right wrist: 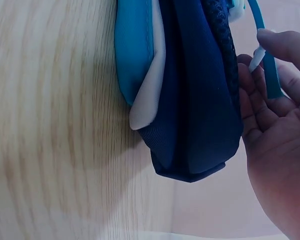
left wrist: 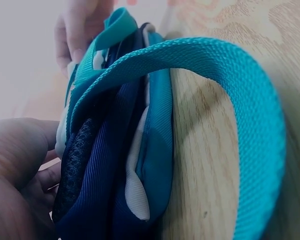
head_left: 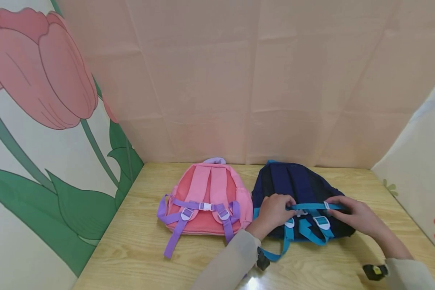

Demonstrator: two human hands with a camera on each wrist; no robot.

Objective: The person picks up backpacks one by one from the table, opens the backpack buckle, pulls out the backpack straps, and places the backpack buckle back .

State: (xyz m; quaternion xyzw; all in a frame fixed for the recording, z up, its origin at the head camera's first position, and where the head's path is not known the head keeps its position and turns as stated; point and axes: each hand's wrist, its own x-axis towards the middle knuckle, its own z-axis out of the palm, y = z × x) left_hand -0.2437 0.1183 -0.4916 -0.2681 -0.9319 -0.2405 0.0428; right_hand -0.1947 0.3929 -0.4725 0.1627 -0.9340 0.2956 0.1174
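Note:
A navy backpack (head_left: 290, 181) with teal straps lies on the table, shoulder straps facing up. Across it runs a teal chest strap (head_left: 309, 206). My left hand (head_left: 273, 211) pinches that strap's left end, by a whitish buckle (head_left: 301, 212); in the left wrist view the fingertips of this hand (left wrist: 20, 155) are hidden behind the pack. At the strap's other end, my right hand (head_left: 360, 215) pinches it beside a white slider (head_left: 326, 205). The right wrist view shows thumb and fingers of this hand (right wrist: 285, 110) around slider (right wrist: 257, 57) and strap.
To the left lies a pink backpack (head_left: 199, 181) with purple straps, its white chest buckle (head_left: 205, 206) fastened. A loose teal webbing loop (head_left: 277, 256) hangs from the navy pack onto the wooden table (head_left: 130, 249). Behind stands a pinkish cloth-like backdrop (head_left: 217, 80).

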